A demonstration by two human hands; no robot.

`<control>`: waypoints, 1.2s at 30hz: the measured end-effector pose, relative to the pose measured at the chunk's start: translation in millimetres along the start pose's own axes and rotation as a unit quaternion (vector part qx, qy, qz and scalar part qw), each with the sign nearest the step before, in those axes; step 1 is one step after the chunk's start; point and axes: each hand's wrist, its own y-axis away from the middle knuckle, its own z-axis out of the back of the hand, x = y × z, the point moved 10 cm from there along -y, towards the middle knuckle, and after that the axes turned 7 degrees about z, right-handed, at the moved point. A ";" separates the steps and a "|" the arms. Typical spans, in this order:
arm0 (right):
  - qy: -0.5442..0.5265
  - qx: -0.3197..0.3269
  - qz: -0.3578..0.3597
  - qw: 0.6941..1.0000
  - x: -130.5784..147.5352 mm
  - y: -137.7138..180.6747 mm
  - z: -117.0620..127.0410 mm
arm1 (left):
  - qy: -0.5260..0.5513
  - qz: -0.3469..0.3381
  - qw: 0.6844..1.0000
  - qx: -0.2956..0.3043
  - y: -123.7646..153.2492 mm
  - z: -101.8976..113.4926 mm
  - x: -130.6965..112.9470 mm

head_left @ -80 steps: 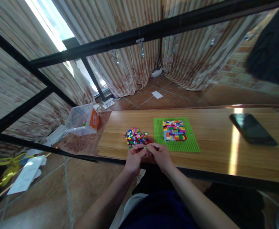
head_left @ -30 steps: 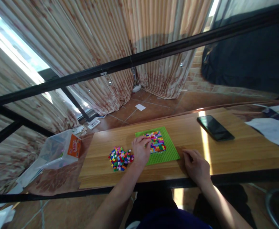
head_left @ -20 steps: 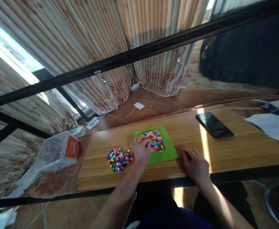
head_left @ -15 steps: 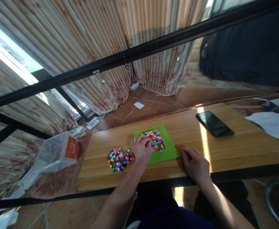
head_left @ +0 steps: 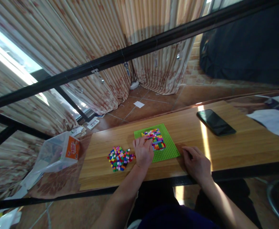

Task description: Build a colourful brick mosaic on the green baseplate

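Note:
A green baseplate (head_left: 168, 149) lies on the wooden table (head_left: 225, 146), with a block of small many-coloured bricks (head_left: 156, 140) pressed onto its middle. My left hand (head_left: 143, 152) rests on the plate's left edge, fingers curled and fingertips at the left side of the brick block; what they pinch is hidden. A loose pile of coloured bricks (head_left: 119, 158) lies just left of that hand. My right hand (head_left: 196, 163) lies palm down on the table, right of the plate's near corner, fingers loosely bent and holding nothing.
A black phone (head_left: 216, 122) lies at the back right of the table, and white paper (head_left: 272, 121) sits further right. A clear plastic box with an orange label (head_left: 58, 152) stands off the table's left end. A black metal bar (head_left: 139, 51) crosses overhead.
Earlier both hands were together beside the brick pile. Since then my left hand moved onto the baseplate and my right hand to the table right of it; over the last second they barely shift.

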 end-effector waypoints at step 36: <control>0.026 -0.001 0.012 1.000 -10.3 4.0 -0.8 | -0.005 0.200 0.980 -0.025 101.4 106.4 154.3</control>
